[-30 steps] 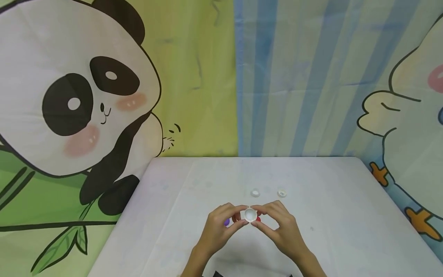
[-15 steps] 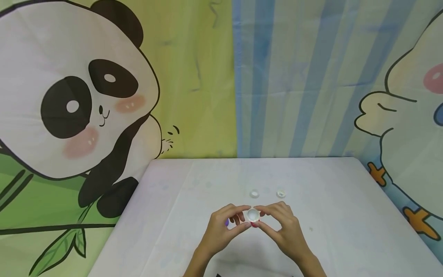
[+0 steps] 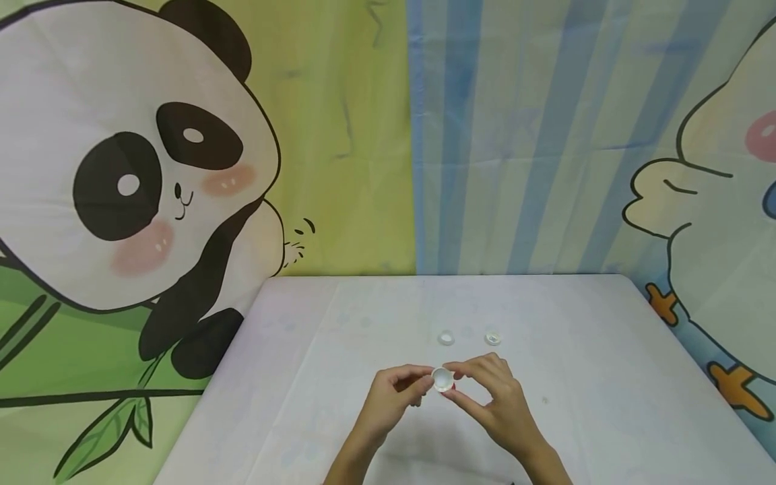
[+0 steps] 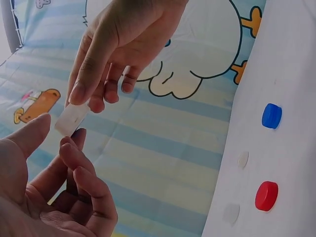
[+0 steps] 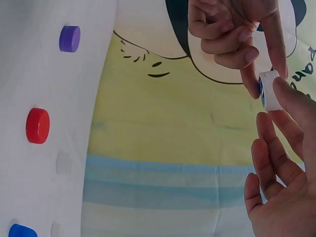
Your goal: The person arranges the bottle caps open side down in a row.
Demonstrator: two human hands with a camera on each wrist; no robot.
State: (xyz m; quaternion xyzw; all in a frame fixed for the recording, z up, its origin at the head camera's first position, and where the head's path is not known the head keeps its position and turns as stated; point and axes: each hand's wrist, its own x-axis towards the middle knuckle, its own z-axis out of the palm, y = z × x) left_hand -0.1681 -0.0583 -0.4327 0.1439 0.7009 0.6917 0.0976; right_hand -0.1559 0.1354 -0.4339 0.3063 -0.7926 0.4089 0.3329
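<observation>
Pinching with the right hand (image 3: 500, 401) now, thumb and index finger set on a white ribbed cap (image 3: 443, 379), raised off the surface (image 3: 339, 323). Held there with its hollow side showing in the head view, plus a sliver of blue along one side in the right wrist view. Coming at the opposite edge with the left hand (image 3: 388, 401), thumb and index finger right at the cap, other fingers bent in; can't tell whether gripping or only touching. Down on the surface, spotted from the right wrist: a purple cap (image 5: 70, 39), a red cap (image 5: 38, 126) and a blue cap (image 5: 22, 231), well apart. Beyond the hands, one whitish disc (image 3: 446, 338) and, to its right, a second disc (image 3: 493, 338). Farther back, a cloth backdrop (image 3: 364, 135): big panda (image 3: 182, 168) on the left, blue stripes (image 3: 463, 81) alongside, pale cartoon figure (image 3: 721, 202) with orange feet far right.
</observation>
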